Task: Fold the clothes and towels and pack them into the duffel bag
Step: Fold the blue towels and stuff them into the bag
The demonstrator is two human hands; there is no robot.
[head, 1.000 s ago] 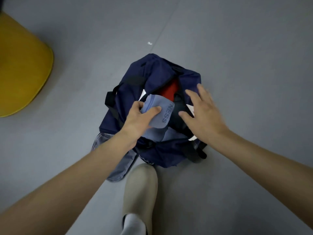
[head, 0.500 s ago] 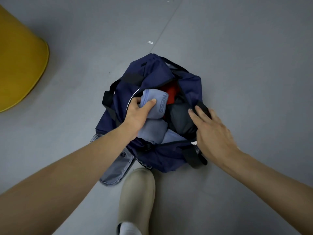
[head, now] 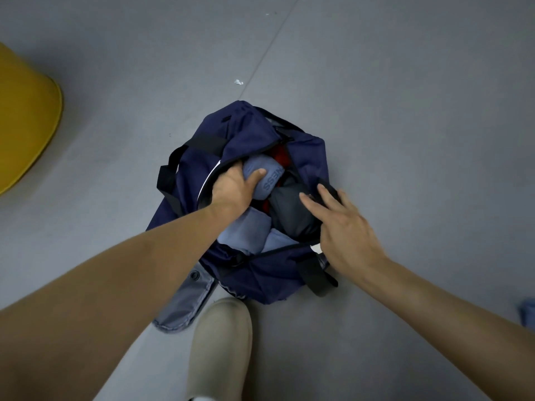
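A navy duffel bag (head: 254, 131) lies unzipped on the grey floor. My left hand (head: 231, 188) grips a folded light-blue cloth (head: 266, 176) with printed letters, down inside the bag's left side. More light-blue cloth (head: 254, 230) fills the near end, a dark grey garment (head: 289, 212) lies at the right and a red one (head: 282, 154) shows at the far end. My right hand (head: 344, 227) rests on the bag's right rim, fingers straight and spread, touching the black strap (head: 328, 188) and the grey garment.
A grey-blue garment (head: 185, 302) sticks out from under the bag's near left corner. My beige shoe (head: 217, 345) stands just in front of the bag. A yellow rounded object (head: 26, 117) sits at far left. A bit of blue cloth (head: 527, 312) shows at the right edge.
My left hand has pushed the light-blue cloth deeper into the bag. My right hand slid from over the opening back to the right rim and strap.
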